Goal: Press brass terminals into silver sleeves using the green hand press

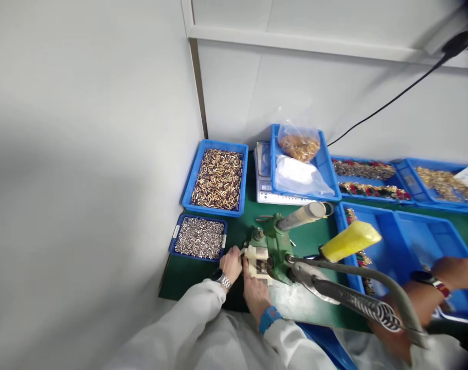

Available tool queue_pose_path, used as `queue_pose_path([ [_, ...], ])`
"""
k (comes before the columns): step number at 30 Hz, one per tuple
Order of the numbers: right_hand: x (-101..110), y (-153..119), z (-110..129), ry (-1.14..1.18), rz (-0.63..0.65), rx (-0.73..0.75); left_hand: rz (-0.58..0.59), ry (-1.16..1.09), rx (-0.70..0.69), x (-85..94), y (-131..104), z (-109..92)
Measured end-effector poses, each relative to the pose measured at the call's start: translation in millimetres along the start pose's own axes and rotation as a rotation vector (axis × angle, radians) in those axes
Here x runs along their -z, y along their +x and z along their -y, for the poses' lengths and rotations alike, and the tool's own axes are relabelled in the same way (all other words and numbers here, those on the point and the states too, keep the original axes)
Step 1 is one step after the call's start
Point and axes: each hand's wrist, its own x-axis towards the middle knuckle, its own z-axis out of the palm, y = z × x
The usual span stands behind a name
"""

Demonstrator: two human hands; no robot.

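My left hand [231, 265] is at the left edge of a pale fixture block [253, 253] on a green hand press [278, 246]. Its thumb and fingers are pinched together, and whatever they hold is too small to make out. Just right of it, my right hand [256, 293] stretches its index finger along the block's left side, touching it. The other right fingers are partly hidden. The press lever [349, 295], wrapped in a dark ribbed grip, slants toward the lower right. Close by are a blue tray of small silver metal parts [199, 237] and a tray of brass-coloured parts [218, 177].
A blue tray [326, 172] with plastic bags rests on a white scale [265, 197]. More blue bins [430, 226] stand right, some with gold and red pieces. A yellow-wrapped handle [349, 241] sticks up beside the press. A co-worker's arm [419, 298] reaches in at right. A wall rises left.
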Motion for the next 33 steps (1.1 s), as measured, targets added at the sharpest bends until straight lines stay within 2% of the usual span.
queue_pose_path([
  [3, -0.9, 4.7, -5.9, 0.050, 0.045, 0.028, -0.026, -0.028, -0.014, -2.6, -21.5, 15.1],
  [7, -10.6, 0.1, -31.5, 0.163, 0.070, 0.180, -0.007, -0.071, -0.024, -7.5, -46.3, 30.4],
  [10, -18.4, -10.0, -47.3, 0.091, 0.103, 0.254, 0.041, -0.104, -0.043, -11.7, -54.1, 33.2],
  [12, -19.2, -14.7, -48.4, 0.018, 0.122, 0.267, 0.054, -0.113, -0.042, -14.4, -52.8, 30.7],
  [15, -16.4, -14.9, -33.0, -0.052, 0.109, 0.216, 0.035, -0.101, 0.015, -18.7, -45.6, 24.4],
  [18, -15.3, -6.8, -2.8, -0.018, 0.062, 0.126, -0.001, -0.086, 0.075, -20.9, -43.1, 24.1],
  [21, -15.6, 4.6, 24.3, 0.092, 0.021, 0.079, -0.030, -0.099, 0.069, -16.3, -52.1, 36.1],
  [23, -15.6, 6.9, 27.7, 0.185, -0.013, 0.088, -0.043, -0.127, 0.029, -9.9, -61.0, 48.1],
  [25, -17.3, -0.8, 14.5, 0.299, -0.043, 0.123, -0.045, -0.169, -0.020, -3.2, -68.1, 58.7],
  [28, -27.9, -26.8, -28.4, 0.494, -0.106, 0.129, 0.005, -0.240, -0.070, 2.3, -72.1, 65.2],
  [31, -46.2, -43.3, -70.0, 0.685, -0.267, -0.065, 0.110, -0.277, -0.092, 0.9, -70.8, 59.9],
  [33, -58.0, -38.0, -81.7, 0.796, -0.386, -0.230, 0.175, -0.270, -0.123, -2.3, -70.6, 52.9],
])
